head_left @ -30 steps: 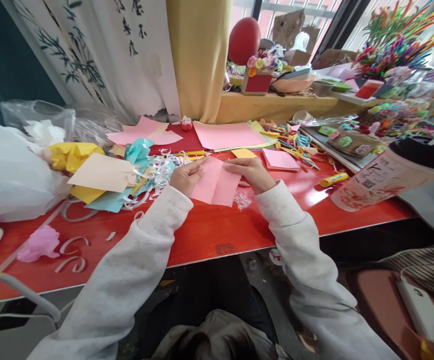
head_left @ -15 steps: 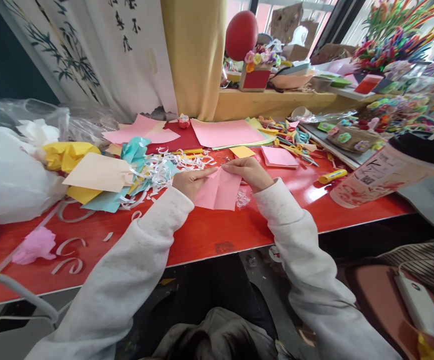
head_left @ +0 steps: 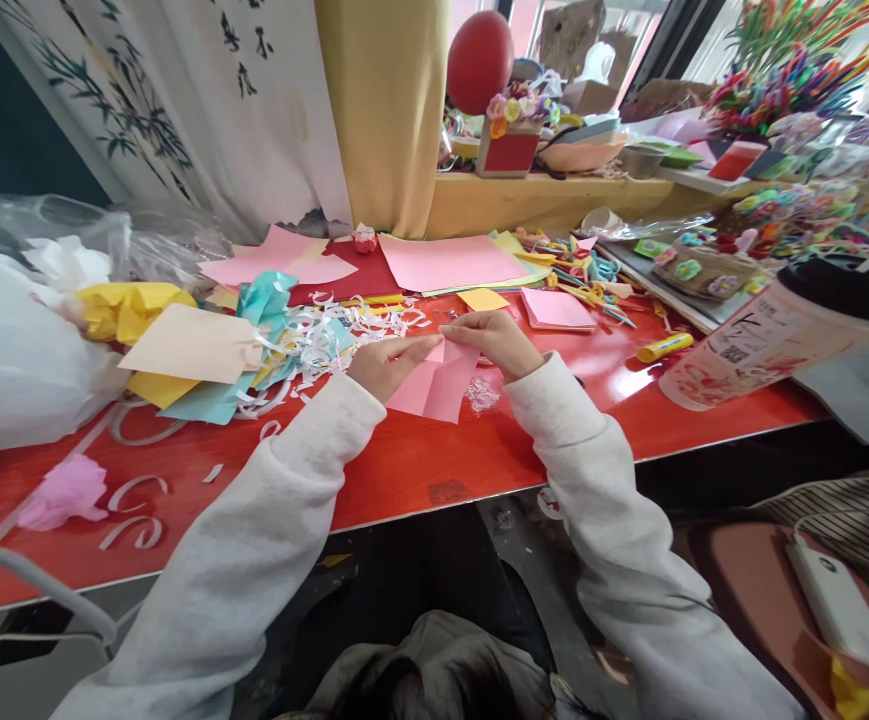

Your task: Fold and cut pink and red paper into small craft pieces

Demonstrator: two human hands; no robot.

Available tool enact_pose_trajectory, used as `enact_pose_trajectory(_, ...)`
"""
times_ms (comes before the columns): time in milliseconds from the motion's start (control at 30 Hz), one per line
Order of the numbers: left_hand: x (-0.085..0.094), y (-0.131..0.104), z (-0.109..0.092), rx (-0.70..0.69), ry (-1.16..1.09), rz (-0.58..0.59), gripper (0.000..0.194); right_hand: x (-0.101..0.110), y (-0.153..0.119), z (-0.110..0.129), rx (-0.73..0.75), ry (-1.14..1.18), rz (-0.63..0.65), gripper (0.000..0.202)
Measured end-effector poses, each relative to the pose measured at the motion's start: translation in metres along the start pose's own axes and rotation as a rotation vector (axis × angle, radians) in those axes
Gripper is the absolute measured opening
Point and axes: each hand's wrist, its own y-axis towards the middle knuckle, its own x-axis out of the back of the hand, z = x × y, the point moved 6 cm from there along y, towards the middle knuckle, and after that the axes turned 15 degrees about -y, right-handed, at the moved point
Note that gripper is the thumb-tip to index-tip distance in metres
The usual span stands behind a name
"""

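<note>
Our white plastic bag (head_left: 14,350) slumps at the table's left — its contents we cannot tell — and our lidded cup (head_left: 756,345) stands tilted at the right, contents hidden. Paper shreds (head_left: 329,335) lie just beyond our left hand (head_left: 389,368). Between that hand and our right hand (head_left: 500,343), fingertips pinch the creased pink paper (head_left: 438,385) above the red table (head_left: 509,455).

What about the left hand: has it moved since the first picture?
Yes. The left hand has moved rightward, its fingertips now nearer the whitish patch on the red table.
</note>
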Motion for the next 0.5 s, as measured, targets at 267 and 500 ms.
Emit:
enact_pose_trajectory(267,0.008,0.007,0.026,0.198,-0.085,-0.05,0.028,-0.002,-0.002,0.007,0.099,-0.167,0.03,0.03)
enact_pose_trajectory(500,0.007,0.006,0.03,0.232,-0.128,-0.05,0.033,-0.006,-0.004,0.008,0.125,-0.22,0.137,0.028)
